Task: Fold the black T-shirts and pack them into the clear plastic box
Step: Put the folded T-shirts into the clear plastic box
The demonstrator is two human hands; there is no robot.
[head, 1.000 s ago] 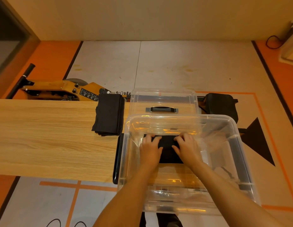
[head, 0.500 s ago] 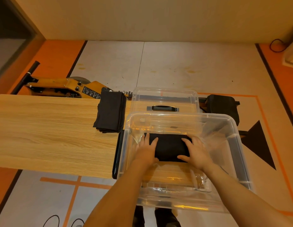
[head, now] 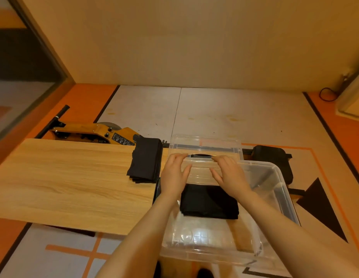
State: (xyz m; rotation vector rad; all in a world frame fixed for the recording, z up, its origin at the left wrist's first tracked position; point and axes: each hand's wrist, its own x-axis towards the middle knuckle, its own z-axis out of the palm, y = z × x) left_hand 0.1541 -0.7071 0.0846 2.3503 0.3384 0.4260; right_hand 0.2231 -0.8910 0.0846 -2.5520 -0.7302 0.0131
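left hand (head: 173,177): fingers straight and relaxed, reaching forward over the far rim of the box, fingertips at the near edge of the lid; holds nothing.
right hand (head: 228,175): likewise spread flat, fingers extended toward the lid, thumb splayed; grasps nothing. whether the fingertips touch the lid or hover just above it, cannot tell.
hands, count: two, side by side, bare forearms coming in from the bottom.
clear plastic box (head: 283,197): one, open-topped, sitting at the right end of the table and overhanging its near edge.
folded black t-shirt (head: 209,201): one, lying flat on the floor of the box, just below both hands and apart from them.
stack of black t-shirts (head: 145,160): one pile of folded ones, layers not countable, on the table just left of the box and lid.
clear lid (head: 204,146): one, beyond the box at the table's far edge, a dark handle partly hidden by the fingers.
wooden table (head: 64,181): light wood-grain top.
room: pale floor with orange bands and black lines, a black triangle at right; a yellow machine (head: 98,134) behind the table; a black object (head: 275,159) right of the lid; beige wall beyond.
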